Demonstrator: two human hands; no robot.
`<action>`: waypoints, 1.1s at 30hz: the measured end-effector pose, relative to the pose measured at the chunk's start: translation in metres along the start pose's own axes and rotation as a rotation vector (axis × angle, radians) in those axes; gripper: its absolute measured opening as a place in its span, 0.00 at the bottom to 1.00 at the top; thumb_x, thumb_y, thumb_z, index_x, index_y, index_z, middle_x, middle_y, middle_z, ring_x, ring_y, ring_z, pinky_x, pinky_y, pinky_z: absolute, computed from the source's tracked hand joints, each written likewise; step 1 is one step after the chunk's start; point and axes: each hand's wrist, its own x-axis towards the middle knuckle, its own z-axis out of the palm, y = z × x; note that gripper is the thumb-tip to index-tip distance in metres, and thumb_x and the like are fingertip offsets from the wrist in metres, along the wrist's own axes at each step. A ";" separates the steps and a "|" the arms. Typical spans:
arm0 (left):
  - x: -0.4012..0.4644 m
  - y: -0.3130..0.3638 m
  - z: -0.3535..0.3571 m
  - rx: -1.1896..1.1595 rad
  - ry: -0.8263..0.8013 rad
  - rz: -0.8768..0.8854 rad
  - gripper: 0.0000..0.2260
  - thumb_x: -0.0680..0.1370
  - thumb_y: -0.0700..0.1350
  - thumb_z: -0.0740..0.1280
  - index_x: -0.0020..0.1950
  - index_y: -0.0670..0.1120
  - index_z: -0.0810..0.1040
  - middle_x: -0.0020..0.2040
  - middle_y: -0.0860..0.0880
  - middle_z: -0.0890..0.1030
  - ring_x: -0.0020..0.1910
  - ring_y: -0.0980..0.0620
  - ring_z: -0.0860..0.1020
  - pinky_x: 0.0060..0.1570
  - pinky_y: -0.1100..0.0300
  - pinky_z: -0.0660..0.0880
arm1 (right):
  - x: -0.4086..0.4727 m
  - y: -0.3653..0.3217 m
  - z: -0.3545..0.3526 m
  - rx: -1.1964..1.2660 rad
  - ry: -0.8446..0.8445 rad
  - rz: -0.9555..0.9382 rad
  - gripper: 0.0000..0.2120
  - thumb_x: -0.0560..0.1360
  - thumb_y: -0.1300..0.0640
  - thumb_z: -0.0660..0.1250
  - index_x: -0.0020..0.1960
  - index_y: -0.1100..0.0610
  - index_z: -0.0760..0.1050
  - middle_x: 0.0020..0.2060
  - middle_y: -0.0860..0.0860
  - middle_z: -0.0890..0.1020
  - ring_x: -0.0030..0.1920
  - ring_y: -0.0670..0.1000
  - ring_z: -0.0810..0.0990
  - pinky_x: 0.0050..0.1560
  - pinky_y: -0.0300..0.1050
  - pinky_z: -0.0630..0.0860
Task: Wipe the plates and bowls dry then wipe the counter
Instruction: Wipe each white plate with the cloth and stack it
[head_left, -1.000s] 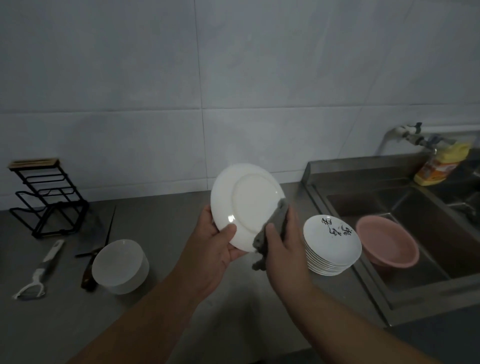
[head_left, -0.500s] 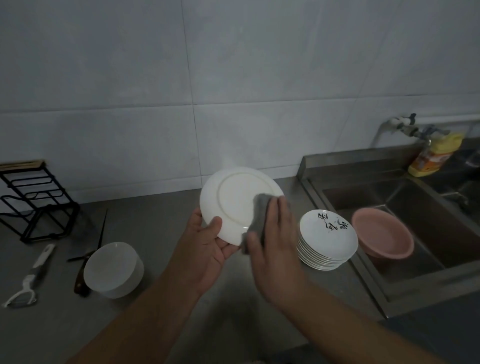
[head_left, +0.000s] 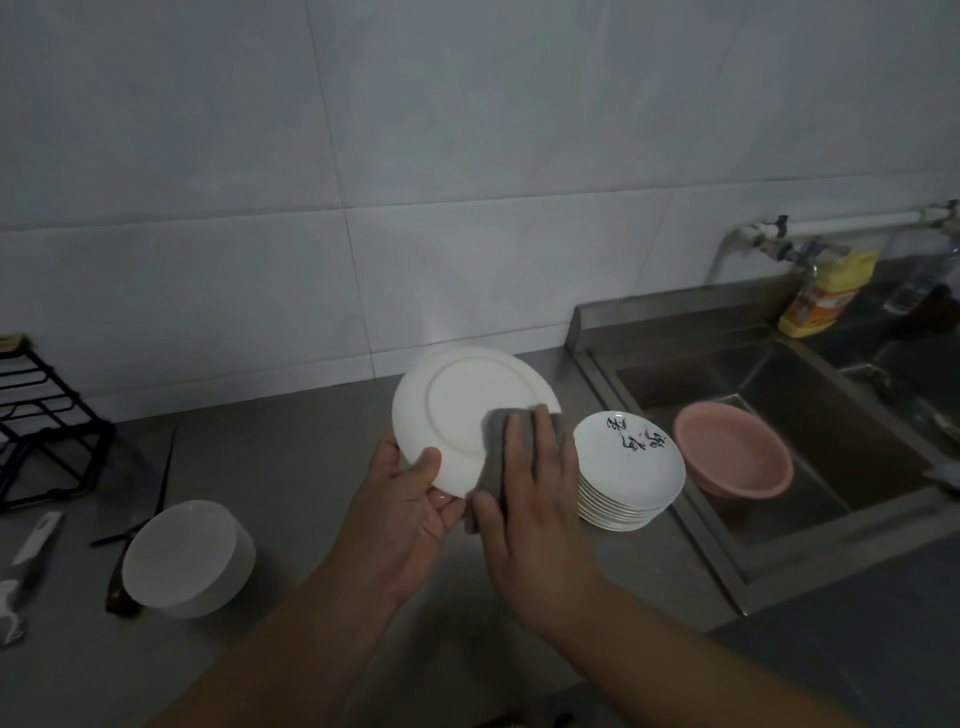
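Note:
My left hand (head_left: 402, 512) grips the lower edge of a white plate (head_left: 457, 410), held tilted above the grey counter (head_left: 291, 467) with its underside toward me. My right hand (head_left: 530, 499) presses a grey cloth (head_left: 496, 441) flat against the plate's lower right part, fingers spread over it. A stack of several white plates (head_left: 626, 465), the top one with black writing, stands on the counter just right of my hands. White bowls (head_left: 189, 558) stand stacked on the counter at the left.
A steel sink (head_left: 810, 525) at the right holds a pink basin (head_left: 732, 449); a tap (head_left: 769, 244) and a yellow bottle (head_left: 826, 293) stand behind it. At the left are a black rack (head_left: 41, 421), a knife (head_left: 117, 587), dark chopsticks (head_left: 163, 478) and a white peeler (head_left: 23, 566).
My right hand has slid the cloth from the plate's right rim inward over its underside. The plate has tipped flatter toward me. My view has shifted left and down.

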 end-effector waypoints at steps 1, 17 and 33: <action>0.000 -0.002 -0.003 0.015 -0.009 -0.018 0.19 0.84 0.35 0.59 0.72 0.49 0.71 0.65 0.41 0.81 0.60 0.39 0.83 0.50 0.45 0.83 | 0.004 0.010 -0.004 0.044 0.003 0.010 0.31 0.84 0.47 0.52 0.83 0.54 0.49 0.82 0.56 0.51 0.82 0.58 0.48 0.81 0.55 0.48; 0.040 -0.075 0.010 0.588 0.053 -0.242 0.11 0.85 0.42 0.63 0.65 0.42 0.78 0.58 0.41 0.84 0.53 0.40 0.83 0.42 0.51 0.83 | 0.006 0.167 -0.094 0.500 -0.292 0.749 0.23 0.83 0.41 0.61 0.43 0.57 0.84 0.37 0.50 0.87 0.40 0.49 0.85 0.47 0.47 0.78; 0.113 -0.179 0.098 1.136 0.115 -0.097 0.18 0.87 0.54 0.54 0.57 0.45 0.79 0.47 0.47 0.81 0.54 0.45 0.81 0.62 0.48 0.76 | 0.028 0.301 -0.124 0.696 -0.270 0.813 0.15 0.81 0.48 0.68 0.43 0.57 0.83 0.32 0.57 0.83 0.30 0.54 0.75 0.33 0.47 0.71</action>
